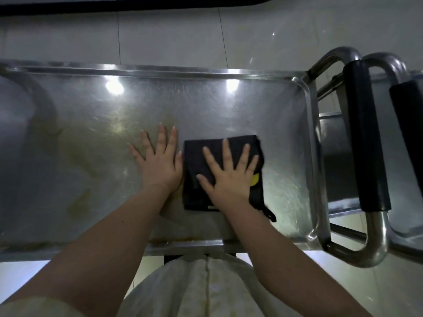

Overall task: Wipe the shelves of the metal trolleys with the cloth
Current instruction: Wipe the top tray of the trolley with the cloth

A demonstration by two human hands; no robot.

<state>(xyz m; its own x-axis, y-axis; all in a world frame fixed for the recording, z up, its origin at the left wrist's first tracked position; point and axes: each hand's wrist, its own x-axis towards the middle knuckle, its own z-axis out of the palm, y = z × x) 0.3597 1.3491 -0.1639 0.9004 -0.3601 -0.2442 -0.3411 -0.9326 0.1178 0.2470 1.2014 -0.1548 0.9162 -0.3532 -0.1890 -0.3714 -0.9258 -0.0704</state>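
Pale floor tiles [171, 37] surround the trolley, and on its top shelf [206, 104] the right hand [229, 177] presses flat on the black cloth [206, 161], the left hand [160, 163] flat beside it, wiping seemingly midway; next, toward the yellowish smears [77, 161].

Single head view, looking steeply down, close over trolley shelf [206, 99]

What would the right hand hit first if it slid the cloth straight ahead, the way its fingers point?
Probably the shelf's far rim. The right hand lies flat on the black cloth, with only bare metal ahead.
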